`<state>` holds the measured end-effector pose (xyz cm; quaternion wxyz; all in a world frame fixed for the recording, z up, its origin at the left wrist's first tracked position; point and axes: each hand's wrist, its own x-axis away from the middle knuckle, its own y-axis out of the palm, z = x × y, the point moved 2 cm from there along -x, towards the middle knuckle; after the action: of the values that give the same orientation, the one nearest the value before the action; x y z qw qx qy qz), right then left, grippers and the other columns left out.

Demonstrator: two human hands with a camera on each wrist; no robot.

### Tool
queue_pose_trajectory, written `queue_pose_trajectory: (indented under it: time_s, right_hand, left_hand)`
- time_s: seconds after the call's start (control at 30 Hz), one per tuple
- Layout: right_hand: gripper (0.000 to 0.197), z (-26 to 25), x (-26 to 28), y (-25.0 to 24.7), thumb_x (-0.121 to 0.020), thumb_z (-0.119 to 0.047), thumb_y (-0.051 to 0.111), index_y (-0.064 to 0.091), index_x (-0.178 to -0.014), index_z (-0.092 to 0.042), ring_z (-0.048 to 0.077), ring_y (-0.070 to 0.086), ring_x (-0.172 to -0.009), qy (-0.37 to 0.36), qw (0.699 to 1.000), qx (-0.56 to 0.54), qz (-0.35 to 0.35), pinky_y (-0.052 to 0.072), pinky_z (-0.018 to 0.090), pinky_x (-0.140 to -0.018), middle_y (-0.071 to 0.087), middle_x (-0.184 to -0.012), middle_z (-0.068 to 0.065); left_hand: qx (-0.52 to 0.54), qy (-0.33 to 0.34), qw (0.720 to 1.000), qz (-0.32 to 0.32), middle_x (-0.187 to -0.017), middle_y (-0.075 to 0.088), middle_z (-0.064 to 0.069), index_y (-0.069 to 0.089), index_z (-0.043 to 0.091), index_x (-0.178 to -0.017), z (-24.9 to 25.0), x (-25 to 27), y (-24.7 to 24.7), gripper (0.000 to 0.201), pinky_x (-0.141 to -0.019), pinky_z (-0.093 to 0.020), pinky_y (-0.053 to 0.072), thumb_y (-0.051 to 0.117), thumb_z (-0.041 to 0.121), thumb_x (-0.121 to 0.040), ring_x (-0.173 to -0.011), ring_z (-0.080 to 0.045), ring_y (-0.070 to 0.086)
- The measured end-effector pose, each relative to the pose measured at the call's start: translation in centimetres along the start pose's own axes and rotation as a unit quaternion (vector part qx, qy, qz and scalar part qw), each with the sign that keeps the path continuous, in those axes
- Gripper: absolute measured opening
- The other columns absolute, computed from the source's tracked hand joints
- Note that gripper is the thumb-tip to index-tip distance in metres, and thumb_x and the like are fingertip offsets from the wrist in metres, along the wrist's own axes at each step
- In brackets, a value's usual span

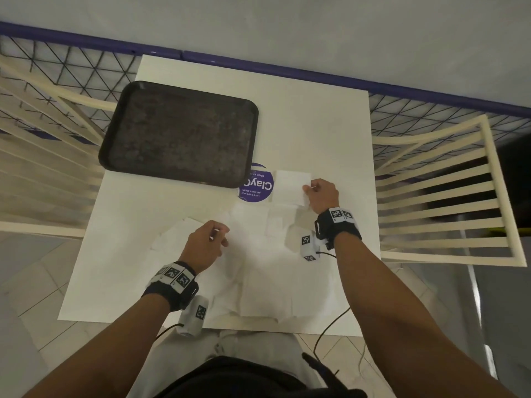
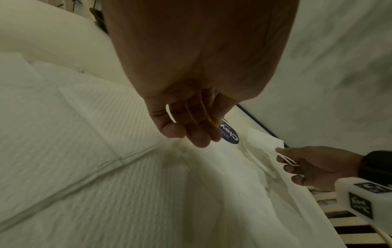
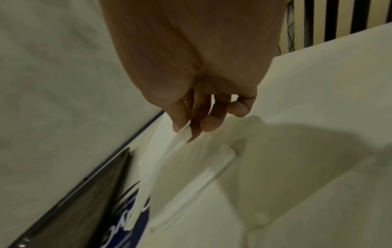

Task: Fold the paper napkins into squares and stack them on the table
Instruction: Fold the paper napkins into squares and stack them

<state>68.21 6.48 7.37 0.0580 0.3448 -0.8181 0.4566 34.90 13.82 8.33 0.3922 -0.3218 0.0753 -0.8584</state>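
Paper napkins, unfolded point(image 1: 270, 271), lay spread in an overlapping white heap across the near half of a white square surface point(image 1: 330, 133), beneath and between the person's two forearms. Their embossed texture and crease lines showed clearly in the left wrist view point(image 2: 84, 151).

A dark rectangular tray point(image 1: 178, 133) sat on the far left part of the surface, well beyond the left hand point(image 1: 205, 242). A round purple sticker point(image 1: 257, 183) with white lettering lay partly under the tray's near right corner, just left of the right hand's napkin.

A folded napkin point(image 1: 291, 186), roughly square, was held up off the surface by the right hand point(image 1: 323, 195), which pinched its right edge between thumb and fingers point(image 3: 186, 117). In the right wrist view this napkin point(image 3: 157, 161) hung tilted from the fingertips, above another flat folded square point(image 3: 197, 182) lying on the surface directly below.

The left hand hovered over the unfolded heap, nearer the person than the right hand and well apart from it. Its fingers point(image 2: 197, 134) were loosely curled and held nothing; whether the fingertips touched the paper below could not be told.

Each wrist wore a black band with white marker blocks point(image 1: 339, 215). Cream slatted chairs point(image 1: 445, 191) stood on either side of the surface.
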Motion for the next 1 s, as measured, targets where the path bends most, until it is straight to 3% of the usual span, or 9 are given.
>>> queue_pose_trajectory:
  time_s: [0.1,0.23,0.4,0.57,0.63,0.73,0.83,0.9,1.0]
  right_hand:
    - [0.023,0.5,-1.3,0.6,-0.094,-0.027,0.066,0.072,-0.107,-0.009,0.028,0.065,-0.105,0.016,1.000,0.011,0.002,0.036,0.020,-0.080,0.074,-0.108,0.009]
    - [0.021,1.0,-2.1,1.4,-0.091,-0.028,0.069,0.072,-0.102,-0.011,0.026,0.067,-0.100,0.027,0.999,0.026,-0.010,0.038,0.019,-0.076,0.074,-0.100,0.008]
    - [0.025,1.1,-1.9,1.8,-0.082,-0.031,0.075,0.057,-0.099,-0.026,0.025,0.066,-0.100,0.044,0.999,0.013,0.024,0.055,0.038,-0.091,0.069,-0.101,0.000]
    - [0.030,0.8,-0.5,1.6,-0.085,-0.033,0.072,0.053,-0.108,-0.026,0.023,0.063,-0.102,0.020,0.997,0.019,0.071,0.049,0.045,-0.097,0.064,-0.113,0.000]
    - [0.024,0.7,0.5,1.7,-0.087,-0.028,0.068,0.058,-0.108,-0.022,0.021,0.062,-0.096,-0.004,0.997,0.006,0.074,0.049,0.043,-0.095,0.066,-0.108,0.000]
    - [0.008,0.5,2.7,2.1,-0.088,-0.016,0.064,0.065,-0.095,-0.021,0.015,0.061,-0.080,-0.061,0.997,-0.024,0.051,0.053,0.032,-0.085,0.067,-0.088,-0.003]
    - [0.008,0.4,5.6,2.9,-0.089,-0.012,0.066,0.070,-0.091,-0.018,-0.001,0.057,-0.068,-0.122,0.992,-0.025,-0.004,0.043,0.004,-0.068,0.064,-0.079,-0.010]
    - [0.008,0.8,7.6,3.7,-0.088,-0.011,0.067,0.074,-0.091,-0.015,-0.004,0.057,-0.068,-0.149,0.987,-0.016,-0.054,0.039,0.001,-0.063,0.066,-0.078,-0.010]
    - [0.009,2.2,10.3,4.9,-0.085,-0.012,0.070,0.077,-0.090,-0.017,-0.003,0.062,-0.074,-0.164,0.981,0.004,-0.108,0.042,0.007,-0.070,0.072,-0.084,-0.008]
  left_hand:
    - [-0.001,-0.013,1.000,0.003,-0.082,0.075,0.001,0.067,0.022,-0.103,-0.4,-0.2,-0.1,0.015,-0.064,-0.026,0.054,0.052,0.021,-0.105,-0.065,-0.020,0.067]
    - [0.001,-0.017,1.000,0.010,-0.083,0.075,-0.001,0.067,0.020,-0.103,-0.6,-0.4,-0.3,0.015,-0.055,-0.013,0.048,0.053,0.019,-0.105,-0.063,-0.016,0.066]
    - [-0.009,-0.021,1.000,0.012,-0.083,0.075,0.000,0.067,0.019,-0.104,-0.4,-0.6,-0.4,0.015,-0.054,-0.012,0.047,0.052,0.018,-0.105,-0.062,-0.015,0.067]
    - [-0.011,-0.016,1.000,0.012,-0.084,0.076,0.000,0.066,0.020,-0.104,-0.3,-0.8,-0.5,0.015,-0.055,-0.011,0.046,0.052,0.019,-0.105,-0.061,-0.015,0.068]
    - [-0.011,-0.014,1.000,0.013,-0.084,0.076,0.000,0.067,0.020,-0.105,-0.2,-0.7,-0.5,0.015,-0.058,-0.014,0.047,0.051,0.018,-0.105,-0.062,-0.014,0.068]
    - [-0.008,-0.012,1.000,0.010,-0.084,0.076,0.001,0.067,0.020,-0.105,0.0,-0.5,-0.5,0.016,-0.061,-0.018,0.047,0.051,0.019,-0.105,-0.063,-0.014,0.068]
    - [-0.008,-0.004,1.000,0.006,-0.084,0.075,0.002,0.067,0.020,-0.104,-0.1,-0.1,-0.2,0.016,-0.064,-0.020,0.047,0.051,0.019,-0.105,-0.064,-0.015,0.068]
    - [-0.009,0.002,1.000,0.000,-0.085,0.075,0.002,0.067,0.020,-0.105,-0.1,0.2,0.1,0.016,-0.064,-0.021,0.048,0.051,0.019,-0.105,-0.066,-0.019,0.070]
    - [-0.014,0.010,1.000,-0.015,-0.086,0.076,0.003,0.067,0.020,-0.104,-0.2,0.9,0.6,0.016,-0.065,-0.022,0.048,0.051,0.019,-0.104,-0.068,-0.022,0.071]
